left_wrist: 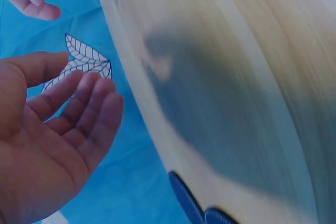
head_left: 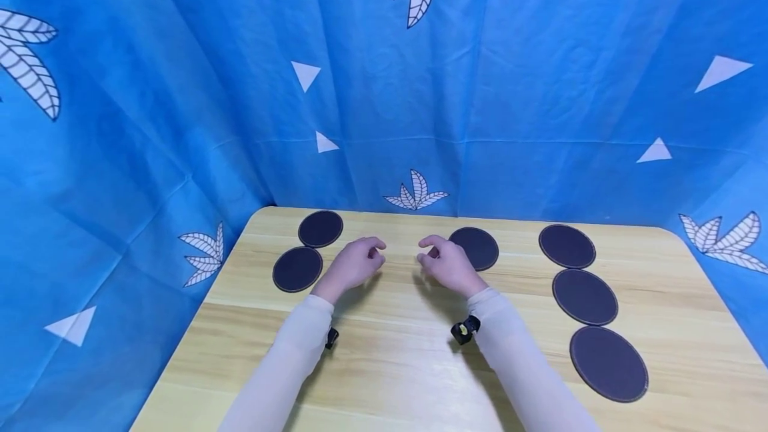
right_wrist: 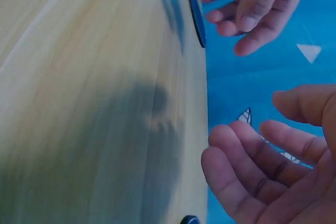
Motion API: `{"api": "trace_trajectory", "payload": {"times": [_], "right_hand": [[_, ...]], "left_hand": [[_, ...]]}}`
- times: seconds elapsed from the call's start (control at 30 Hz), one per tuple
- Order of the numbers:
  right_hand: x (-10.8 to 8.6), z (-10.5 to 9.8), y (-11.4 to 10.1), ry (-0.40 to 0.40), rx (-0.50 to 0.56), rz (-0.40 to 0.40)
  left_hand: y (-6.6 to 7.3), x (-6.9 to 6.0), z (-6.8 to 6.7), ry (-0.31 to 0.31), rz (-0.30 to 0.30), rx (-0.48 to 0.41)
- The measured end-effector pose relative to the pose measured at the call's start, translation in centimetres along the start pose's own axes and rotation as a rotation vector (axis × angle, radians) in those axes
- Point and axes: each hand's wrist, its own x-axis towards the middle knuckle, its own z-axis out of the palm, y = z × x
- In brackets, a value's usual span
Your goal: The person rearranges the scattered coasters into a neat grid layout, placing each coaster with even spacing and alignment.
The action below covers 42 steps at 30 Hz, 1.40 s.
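Both hands hover above a light wooden table (head_left: 384, 352), apart from each other and holding nothing. The left hand (head_left: 357, 262) has loosely curled fingers and is nearest to two dark round mats (head_left: 297, 269) at the table's left. Its palm (left_wrist: 47, 156) shows bare in the left wrist view. Loosely curled too, the right hand (head_left: 447, 264) is beside a single dark round mat (head_left: 477, 248) and partly overlaps it from the head camera. In the right wrist view the right hand's fingers (right_wrist: 247, 166) have nothing between them.
Three more dark round mats (head_left: 585, 297) form a column on the table's right side. A blue curtain (head_left: 384, 85) with white leaf and triangle prints hangs behind and along the sides. A small black wrist camera (head_left: 465, 330) sits under the right forearm.
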Motion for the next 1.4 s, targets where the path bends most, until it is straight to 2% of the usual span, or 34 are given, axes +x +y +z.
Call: {"api": "trace_trajectory", "payload": {"times": [0.13, 0.23, 0.37, 0.57, 0.73, 0.8, 1.0, 1.2, 1.4], "right_hand": [[0.2, 0.8, -0.7, 0.021, -0.097, -0.079], [0.5, 1.5, -1.0, 0.015, -0.142, -0.115], [0.8, 2.5, -1.4, -0.011, -0.177, -0.124], [1.3, 4.3, -2.0, -0.064, -0.191, -0.101], [1.8, 6.0, -2.8, -0.137, -0.183, -0.086], [2.1, 6.8, -3.2, -0.169, -0.180, -0.089], [2.8, 9.3, -4.2, -0.237, -0.163, -0.100], [3.5, 11.9, -5.5, -0.258, -0.219, -0.139], [4.5, 14.1, -7.0, -0.256, -0.301, -0.153]], "left_hand": [[-0.5, -0.8, -0.7, 0.050, 0.006, 0.096], [-1.1, -1.3, -1.1, 0.051, 0.000, 0.123], [-2.3, -1.8, -1.5, 0.034, 0.010, 0.119], [-4.9, -3.1, -2.6, 0.047, 0.037, 0.158], [-7.9, -4.3, -4.8, 0.059, 0.020, 0.166], [-9.3, -4.7, -5.7, 0.069, 0.015, 0.141], [-12.6, -5.5, -8.1, 0.098, -0.036, 0.046], [-15.0, -6.0, -9.8, 0.094, -0.097, 0.059], [-16.5, -6.4, -10.6, 0.061, -0.158, 0.073]]}}
